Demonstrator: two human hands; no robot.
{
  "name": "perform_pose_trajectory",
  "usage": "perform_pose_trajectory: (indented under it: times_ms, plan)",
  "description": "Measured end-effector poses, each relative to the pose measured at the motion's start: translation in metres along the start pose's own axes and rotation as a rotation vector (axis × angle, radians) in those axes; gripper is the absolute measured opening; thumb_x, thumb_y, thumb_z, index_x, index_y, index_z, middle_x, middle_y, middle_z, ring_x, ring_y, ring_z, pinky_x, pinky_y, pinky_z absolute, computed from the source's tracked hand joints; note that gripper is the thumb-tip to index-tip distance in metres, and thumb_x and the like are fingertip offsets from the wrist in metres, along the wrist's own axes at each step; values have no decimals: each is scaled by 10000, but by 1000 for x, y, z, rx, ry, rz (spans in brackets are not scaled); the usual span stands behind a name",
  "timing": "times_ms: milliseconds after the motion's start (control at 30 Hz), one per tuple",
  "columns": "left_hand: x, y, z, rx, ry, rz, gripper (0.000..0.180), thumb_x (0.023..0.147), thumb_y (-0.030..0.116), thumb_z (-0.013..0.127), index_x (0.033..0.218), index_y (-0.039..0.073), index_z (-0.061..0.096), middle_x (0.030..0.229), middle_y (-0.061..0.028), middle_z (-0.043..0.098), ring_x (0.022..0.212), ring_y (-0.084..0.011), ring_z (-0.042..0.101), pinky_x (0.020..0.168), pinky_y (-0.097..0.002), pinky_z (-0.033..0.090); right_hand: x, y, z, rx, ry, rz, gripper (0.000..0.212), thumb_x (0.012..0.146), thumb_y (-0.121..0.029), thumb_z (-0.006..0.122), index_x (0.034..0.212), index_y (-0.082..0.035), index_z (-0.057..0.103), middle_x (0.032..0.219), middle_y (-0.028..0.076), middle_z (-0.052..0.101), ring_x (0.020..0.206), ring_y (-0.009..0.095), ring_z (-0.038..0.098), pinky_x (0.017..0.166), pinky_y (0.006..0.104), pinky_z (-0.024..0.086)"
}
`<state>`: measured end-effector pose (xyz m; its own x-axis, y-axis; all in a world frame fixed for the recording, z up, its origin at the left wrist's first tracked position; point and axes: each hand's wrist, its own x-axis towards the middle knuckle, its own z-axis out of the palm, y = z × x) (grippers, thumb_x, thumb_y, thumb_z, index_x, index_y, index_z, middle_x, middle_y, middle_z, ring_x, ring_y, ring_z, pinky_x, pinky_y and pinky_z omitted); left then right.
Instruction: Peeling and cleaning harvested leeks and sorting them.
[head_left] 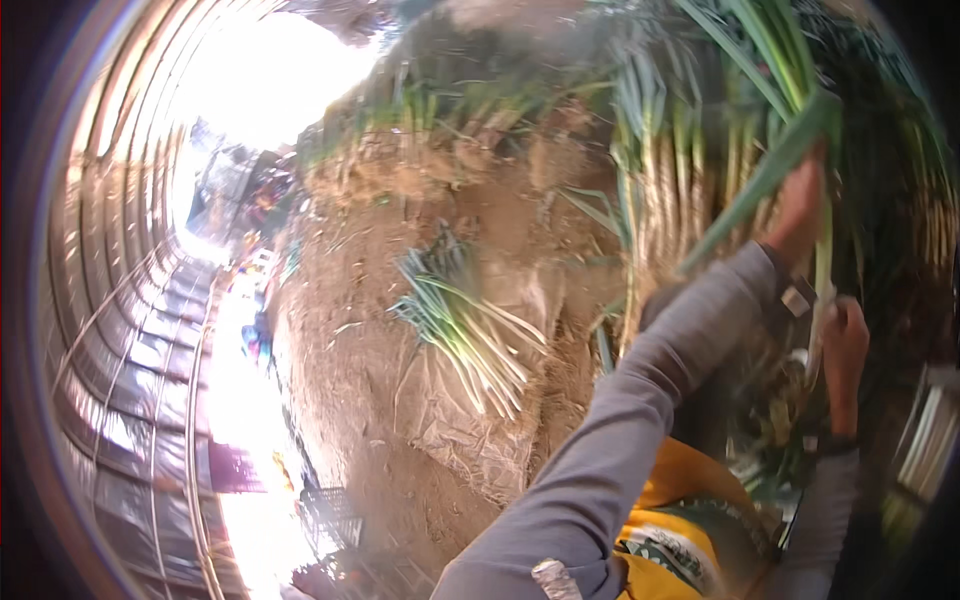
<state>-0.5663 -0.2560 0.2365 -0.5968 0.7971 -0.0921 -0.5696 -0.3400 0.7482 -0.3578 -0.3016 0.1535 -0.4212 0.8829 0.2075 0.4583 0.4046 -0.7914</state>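
My left hand [800, 205], at the end of a grey sleeve, is closed around a green onion stalk [775, 165] among the standing green onions [690, 150] at the upper right. Just below it, my right hand [845, 345] grips the pale lower part of a stalk [822, 270] that runs down between the two hands. A loose bundle of pulled green onions [470, 340] lies on the brown soil [350, 380] to the left of my arms, white ends pointing down and to the right.
The view is tilted. Curved hoops and plastic of a greenhouse tunnel [120, 330] arch along the left. A yellow garment [690, 520] shows at the lower edge. Crates and small coloured objects [330, 520] sit along the bright strip beside the soil bed.
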Motion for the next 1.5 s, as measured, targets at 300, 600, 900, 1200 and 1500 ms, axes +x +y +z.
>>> perform_pose_trajectory:
  times_ms: [300,600,900,1200,1500]
  plan:
    - [12,42,-23,-41,123,171,408,1005,513,569,1049,108,577,740,-2,506,570,-117,498,502,-286,394,20,-47,42,82,20,-105,178,997,-124,590,1099,8,651,937,149,648,839,248,624,794,348,501]
    - [22,44,-40,-87,4,107,479,956,560,620,1118,117,538,834,-46,549,604,-174,550,521,-326,437,45,-40,32,82,-169,130,209,1017,-201,554,1038,-7,630,765,51,588,562,91,519,445,280,389]
    - [20,46,-27,-197,-125,-138,501,988,624,505,1080,131,515,802,-35,528,560,-157,512,487,-307,421,37,-36,16,11,-199,-61,212,1009,-166,557,1006,43,595,774,131,595,711,201,582,677,382,494]
    - [5,62,-17,-277,-340,-161,707,956,709,480,1281,81,467,760,-18,494,539,-140,493,507,-294,416,34,-35,-7,647,-476,241,285,1059,-310,514,1076,-48,624,757,-6,592,625,64,574,559,221,458]
    - [-25,70,13,-342,-426,-310,447,994,494,490,1002,58,593,609,-49,479,475,-204,517,446,-374,471,-2,-27,-36,986,-521,421,388,929,-329,684,1219,-106,555,770,15,581,592,87,570,482,245,461]
